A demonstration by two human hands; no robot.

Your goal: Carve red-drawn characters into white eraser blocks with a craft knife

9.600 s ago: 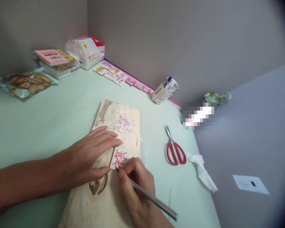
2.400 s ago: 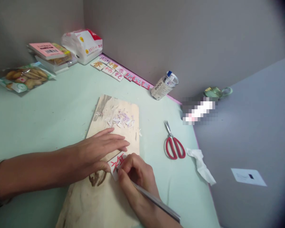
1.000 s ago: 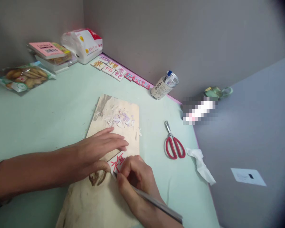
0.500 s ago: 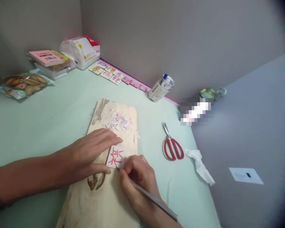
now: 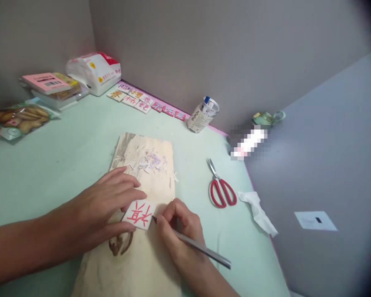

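1. Pale green table top (image 5: 64, 156), set into a grey corner.
2. Pale wooden board with a dark brown knot (image 5: 142, 260), lying lengthwise from near to far at the table's middle.
3. Left hand (image 5: 102, 208), flat on the board's left half. Its forefinger and thumb close on the left edge of item 8 and pin it down.
4. Right hand (image 5: 179, 231), apart from the left hand on the board's near right. It is clenched in a pen grip around item 5.
5. Slim grey metal knife (image 5: 200, 249). The handle slants to the near right, and the tip touches the right edge of item 8.
6. Red-handled scissors (image 5: 221, 193), closed, on the table well right of the board.
7. Heap of white and lilac paper scraps (image 5: 148, 161), on the board's far end.
8. Small white square tile bearing a red character (image 5: 139, 214). It lies flat on the board between the two hands, turned askew. The red strokes are bold and angular against a white ground, and the tile's edges are pale and clean.
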